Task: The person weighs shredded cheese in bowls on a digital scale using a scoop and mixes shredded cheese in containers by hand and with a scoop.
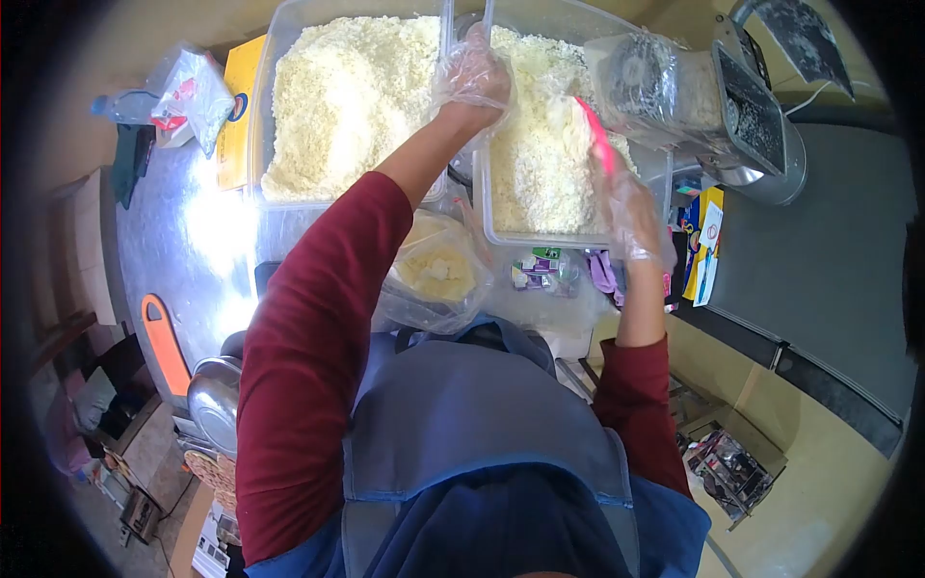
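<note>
Two clear plastic tubs hold pale, crumbly shreds: the left tub [262,144] and the right tub [489,217]. My left hand [475,75], in a thin clear plastic glove, is closed at the side walls where the tubs meet, apparently gripping the right tub's rim. At the right side of that tub, my right hand [631,207], also gloved, is closed around a flat pink tool [594,130]. The tool points up and left over the pale shreds [544,159]. Its exact kind is unclear, and the fingers partly hide it.
A metal machine [752,111] with a plastic-covered mouth [641,77] reaches over the right tub. An open plastic bag [438,265] of pale food sits near my body. On the left are a yellow box [238,116], an orange-handled object [166,342] and a metal bowl [214,400].
</note>
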The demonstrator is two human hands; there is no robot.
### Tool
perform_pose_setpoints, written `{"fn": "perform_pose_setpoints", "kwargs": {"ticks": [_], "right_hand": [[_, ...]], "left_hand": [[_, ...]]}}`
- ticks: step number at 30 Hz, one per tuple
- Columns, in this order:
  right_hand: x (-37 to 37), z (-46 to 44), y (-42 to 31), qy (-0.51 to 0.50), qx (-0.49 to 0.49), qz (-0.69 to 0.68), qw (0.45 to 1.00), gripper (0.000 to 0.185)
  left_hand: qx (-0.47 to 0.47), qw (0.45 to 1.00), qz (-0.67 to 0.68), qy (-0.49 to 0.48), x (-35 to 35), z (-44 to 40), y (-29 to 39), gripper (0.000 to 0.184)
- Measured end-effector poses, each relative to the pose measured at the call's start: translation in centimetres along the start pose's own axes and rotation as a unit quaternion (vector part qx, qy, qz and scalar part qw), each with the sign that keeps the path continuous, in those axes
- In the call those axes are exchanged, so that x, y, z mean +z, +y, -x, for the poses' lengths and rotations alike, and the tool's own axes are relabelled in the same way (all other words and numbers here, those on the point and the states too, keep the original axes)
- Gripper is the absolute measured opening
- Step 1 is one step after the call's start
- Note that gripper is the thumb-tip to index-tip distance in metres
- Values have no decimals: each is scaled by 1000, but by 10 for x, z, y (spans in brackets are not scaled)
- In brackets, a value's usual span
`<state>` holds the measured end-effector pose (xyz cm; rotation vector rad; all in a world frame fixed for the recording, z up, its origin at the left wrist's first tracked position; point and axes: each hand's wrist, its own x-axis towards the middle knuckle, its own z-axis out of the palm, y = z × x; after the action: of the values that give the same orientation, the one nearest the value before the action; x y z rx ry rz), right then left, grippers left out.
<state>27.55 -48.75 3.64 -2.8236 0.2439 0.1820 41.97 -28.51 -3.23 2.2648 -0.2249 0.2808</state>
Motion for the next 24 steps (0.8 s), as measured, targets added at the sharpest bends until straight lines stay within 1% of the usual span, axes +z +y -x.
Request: {"fn": "perform_pose_setpoints", "kwargs": {"ticks": [1,2,3,5,6,7,8,9,10,11,12,14,15,17,20,24], "right_hand": [[14,-8,47,-22,1,112,993,38],[25,-15,81,-46,3,223,974,40],[32,-32,93,-48,3,225,973,40],[43,-80,104,-80,31,157,984,46],[55,-89,100,-80,28,157,984,46],[69,-94,91,43,-63,159,984,46],[75,-97,76,165,-154,159,961,46],[73,-96,67,166,-155,158,961,46],[57,-88,47,74,-134,103,983,48],[45,-81,36,-19,-111,47,992,50],[38,-76,38,-19,-112,48,992,50],[27,-72,47,13,-45,24,999,47],[28,-72,48,11,-46,23,999,47],[28,-71,52,0,-65,21,998,46],[29,-77,53,-8,-100,10,995,44],[34,-82,52,-15,-144,-9,989,42]], "left_hand": [[-6,1000,4,-5,1,-1,0,51],[-13,1000,9,-12,1,1,-1,51],[-16,1000,10,-13,-3,3,2,51],[-68,991,75,-92,-18,3,12,57],[-70,991,73,-90,-18,3,13,57],[-80,990,79,-86,-17,4,13,56],[-90,989,86,-80,-14,3,12,56],[-90,989,85,-79,-11,3,12,56],[-91,993,59,-53,-7,3,9,55],[-92,995,32,-27,-4,2,8,53],[-92,995,32,-26,-2,2,7,53],[-87,993,75,-14,-4,4,9,54],[-89,993,73,-14,-5,6,9,54],[-89,992,87,-30,-11,6,15,53],[-83,993,80,-30,-14,7,14,52],[-76,995,47,-41,-15,3,13,53]]}}
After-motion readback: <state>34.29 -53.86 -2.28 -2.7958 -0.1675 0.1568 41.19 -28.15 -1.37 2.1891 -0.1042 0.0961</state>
